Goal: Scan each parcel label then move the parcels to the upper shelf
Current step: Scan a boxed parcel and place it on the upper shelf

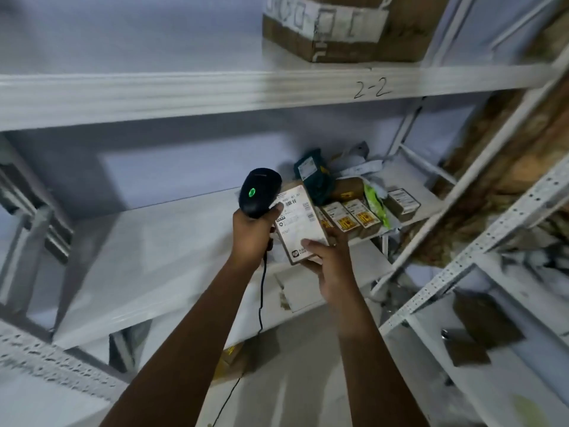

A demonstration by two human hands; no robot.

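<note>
Left hand [252, 229] grips rounded black scanner [260, 192] beside flat cardboard parcel [300, 223].

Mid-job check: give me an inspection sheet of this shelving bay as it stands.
Surface: white lower shelf; upper shelf marked 2-2.
Job's things: labelled parcel in hand; more parcels piled at lower shelf's right end; cardboard box on upper shelf.
Clutter: crumpled white paper behind the pile.
Hands: left hand grips scanner, green light on; right hand holds the parcel.
Cables: scanner cable hangs below left hand.
Surroundings: second white rack at right.
</note>
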